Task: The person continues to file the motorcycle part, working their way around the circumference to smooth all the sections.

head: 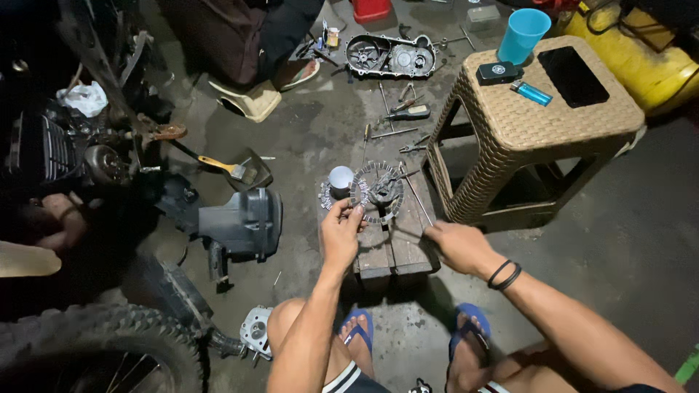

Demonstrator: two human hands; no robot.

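One clutch plate point(376, 192), one rod point(416, 195), two hands.

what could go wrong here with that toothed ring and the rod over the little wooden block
The left hand pinches the toothed ring only by its edge, so it could slip off the narrow wooden block. The thin rod in the right hand might skid toward those fingers. Loose tools lie on the floor close to the sandalled feet.
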